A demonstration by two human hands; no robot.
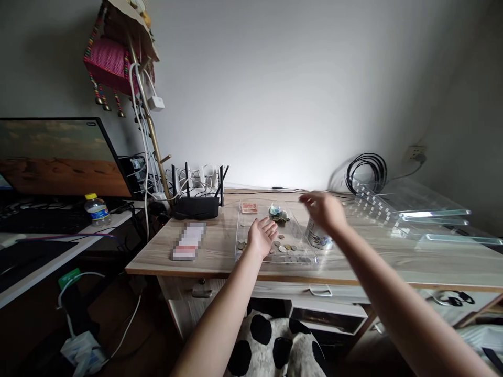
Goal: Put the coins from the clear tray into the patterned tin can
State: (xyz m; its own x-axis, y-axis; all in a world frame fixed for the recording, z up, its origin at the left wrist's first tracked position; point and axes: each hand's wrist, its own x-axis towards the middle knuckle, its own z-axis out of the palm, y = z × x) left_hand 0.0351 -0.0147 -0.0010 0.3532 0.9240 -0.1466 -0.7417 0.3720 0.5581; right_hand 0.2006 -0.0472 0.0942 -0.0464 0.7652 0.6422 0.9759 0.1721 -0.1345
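My left hand (263, 237) is held palm up over a clear plastic tray (238, 250), fingers stretched out. I see no object on its palm. My right hand (324, 210) is raised above a white tin (320, 240) with a blue floral pattern, partly covering its top. Its fingers are bent and pressed together, pointing left; anything between them is hidden. In the tray lie several loose coins (282, 249), a reddish banknote (249, 208) and some crumpled greenish banknotes (278, 213).
A black router (196, 208) and a blurred-out flat item (188, 241) are on the left of the desk (220, 264). Clear acrylic panels (436, 214) and a coiled black cable (366, 173) lie right. Farther left stand a monitor (63, 157) and a yellow-capped bottle (98, 209).
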